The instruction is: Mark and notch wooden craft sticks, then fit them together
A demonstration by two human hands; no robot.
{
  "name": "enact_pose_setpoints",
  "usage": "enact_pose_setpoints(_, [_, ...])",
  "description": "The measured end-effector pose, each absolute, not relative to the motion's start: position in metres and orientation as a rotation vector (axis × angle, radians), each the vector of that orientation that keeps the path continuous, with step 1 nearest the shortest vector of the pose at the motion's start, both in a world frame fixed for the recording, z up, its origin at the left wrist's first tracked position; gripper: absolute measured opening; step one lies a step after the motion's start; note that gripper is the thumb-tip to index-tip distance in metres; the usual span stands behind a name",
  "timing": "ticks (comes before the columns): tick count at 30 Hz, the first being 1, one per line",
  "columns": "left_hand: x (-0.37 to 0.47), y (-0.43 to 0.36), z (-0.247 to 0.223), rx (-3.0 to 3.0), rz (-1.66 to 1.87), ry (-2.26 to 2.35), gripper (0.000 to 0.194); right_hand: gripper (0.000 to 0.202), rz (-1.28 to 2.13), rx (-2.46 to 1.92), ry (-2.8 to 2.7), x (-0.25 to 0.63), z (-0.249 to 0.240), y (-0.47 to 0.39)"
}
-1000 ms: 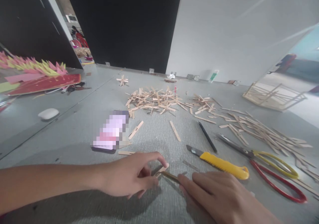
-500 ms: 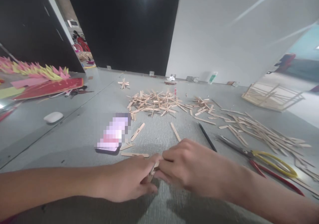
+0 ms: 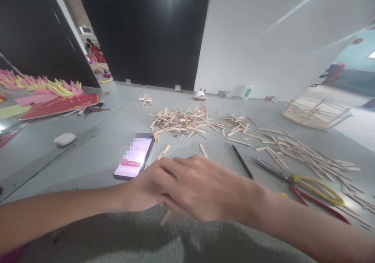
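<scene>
My left hand (image 3: 143, 189) and my right hand (image 3: 199, 187) are pressed together low in the middle of the view, the right one overlapping the left. Both are closed around a small wooden craft stick (image 3: 165, 217), whose end pokes out below the fingers. The rest of it is hidden. Just beyond the knuckles, one notched stick piece (image 3: 164, 152) lies near the phone, and another stick (image 3: 203, 150) lies to its right. A phone (image 3: 133, 157) with a lit screen is beside my left wrist. Near my right forearm lies a black pen (image 3: 242, 161).
Scissors (image 3: 288, 178) with yellow and red handles lie at right, near scattered long sticks (image 3: 310, 153). A pile of stick pieces (image 3: 181, 120) spreads ahead. At left are a white case (image 3: 65, 139) and a red board (image 3: 61, 106). A wooden frame (image 3: 316, 114) stands far right.
My right hand has moved left over my left hand, covering most of the held stick. The hands now also hide some stick pieces beside the phone.
</scene>
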State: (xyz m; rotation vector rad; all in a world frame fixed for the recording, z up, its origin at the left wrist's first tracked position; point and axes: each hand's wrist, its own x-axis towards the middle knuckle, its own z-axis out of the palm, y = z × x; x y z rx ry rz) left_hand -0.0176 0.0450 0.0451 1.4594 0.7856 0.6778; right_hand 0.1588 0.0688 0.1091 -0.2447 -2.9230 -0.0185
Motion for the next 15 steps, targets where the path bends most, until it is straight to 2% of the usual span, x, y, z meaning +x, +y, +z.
enact_pose_setpoints(2, [-0.02, 0.045, 0.049, 1.486, 0.639, 0.827, 0.009, 0.029, 0.025, -0.383, -2.762, 0.171, 0.111, 0.071])
enact_pose_setpoints(7, [-0.022, 0.044, 0.049, 1.486, 0.498, 0.96, 0.021, 0.019, -0.225, -1.205, -2.695, 0.248, 0.101, 0.087])
enact_pose_setpoints(9, [-0.022, 0.043, 0.047, 1.525, 0.489, 0.961, 0.02, 0.019, -0.146, -1.514, -2.828, 0.284, 0.089, 0.091])
enact_pose_setpoints(11, [-0.022, 0.043, 0.047, 1.584, 0.488, 0.961, 0.02, 0.01, -0.052, -1.622, -2.856, 0.312, 0.076, 0.091])
enact_pose_setpoints(15, [-0.021, 0.044, 0.051, 1.659, 0.453, 0.991, 0.018, 0.012, 0.031, -1.547, -2.819, 0.333, 0.06, 0.08])
